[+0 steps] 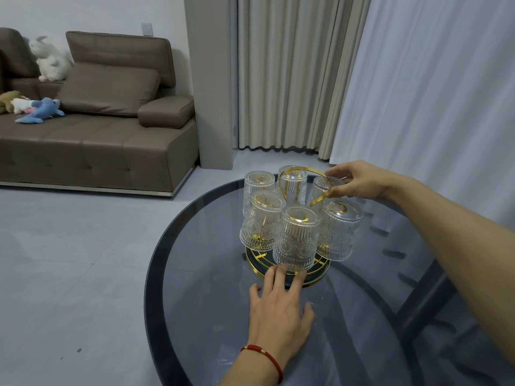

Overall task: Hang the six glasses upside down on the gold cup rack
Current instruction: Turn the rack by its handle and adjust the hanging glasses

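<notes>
The gold cup rack [317,275] stands on a round smoked-glass table [195,274]. Several clear ribbed glasses hang upside down on its arms; the nearest glass [295,240] is at the front. A back right glass [320,190] is held by my right hand [359,181], whose fingers pinch its upturned base beside the rack's gold loop handle [301,174]. My left hand [280,307] lies flat on the table with fingers apart, fingertips touching the rack's round base.
A brown sofa [97,135] with soft toys stands at the back left across the grey floor. Beige curtains [284,73] and a white sheer curtain [432,79] hang behind the table. The table's dark frame shows through the glass on the right.
</notes>
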`<state>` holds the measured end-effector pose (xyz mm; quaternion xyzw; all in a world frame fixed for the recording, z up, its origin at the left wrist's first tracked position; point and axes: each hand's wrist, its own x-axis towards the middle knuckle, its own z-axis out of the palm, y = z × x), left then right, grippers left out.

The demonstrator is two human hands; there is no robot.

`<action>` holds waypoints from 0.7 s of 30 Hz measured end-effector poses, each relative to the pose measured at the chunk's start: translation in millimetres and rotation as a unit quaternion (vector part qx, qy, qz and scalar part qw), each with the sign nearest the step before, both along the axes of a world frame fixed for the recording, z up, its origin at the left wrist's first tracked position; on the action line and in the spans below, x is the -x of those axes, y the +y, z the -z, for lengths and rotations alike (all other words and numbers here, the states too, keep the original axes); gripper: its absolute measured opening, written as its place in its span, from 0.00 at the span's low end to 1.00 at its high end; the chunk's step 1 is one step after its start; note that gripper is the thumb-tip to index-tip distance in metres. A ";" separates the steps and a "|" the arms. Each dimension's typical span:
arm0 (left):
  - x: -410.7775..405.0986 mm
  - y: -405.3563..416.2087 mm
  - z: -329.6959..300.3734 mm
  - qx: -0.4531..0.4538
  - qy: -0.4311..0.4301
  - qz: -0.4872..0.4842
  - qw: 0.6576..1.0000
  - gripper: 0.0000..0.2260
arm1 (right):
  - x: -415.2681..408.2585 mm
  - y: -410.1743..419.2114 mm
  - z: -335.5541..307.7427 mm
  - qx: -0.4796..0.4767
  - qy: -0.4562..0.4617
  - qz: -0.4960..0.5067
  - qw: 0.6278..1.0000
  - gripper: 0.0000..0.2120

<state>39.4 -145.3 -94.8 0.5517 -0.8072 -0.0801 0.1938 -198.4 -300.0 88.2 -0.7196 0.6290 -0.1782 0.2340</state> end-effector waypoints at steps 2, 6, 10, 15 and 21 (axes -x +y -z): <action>-0.6 0.0 0.0 0.000 0.002 0.001 1.000 0.27 | 0.0 0.4 1.0 0.003 0.000 -0.002 1.000 0.36; -0.8 -0.5 0.3 -0.004 0.002 0.002 1.000 0.27 | 0.1 -0.4 1.5 0.005 0.000 -0.002 1.000 0.36; -0.6 -1.0 0.5 0.000 0.005 0.001 1.000 0.27 | 2.0 2.0 0.7 0.003 0.001 -0.005 1.000 0.37; -1.7 -1.5 2.1 0.004 0.003 0.004 1.000 0.27 | 5.6 28.2 -4.3 0.058 -0.011 0.036 0.998 0.28; -1.5 0.4 -0.5 0.006 0.002 0.007 1.000 0.27 | -6.4 96.8 25.6 0.196 0.025 0.008 0.980 0.34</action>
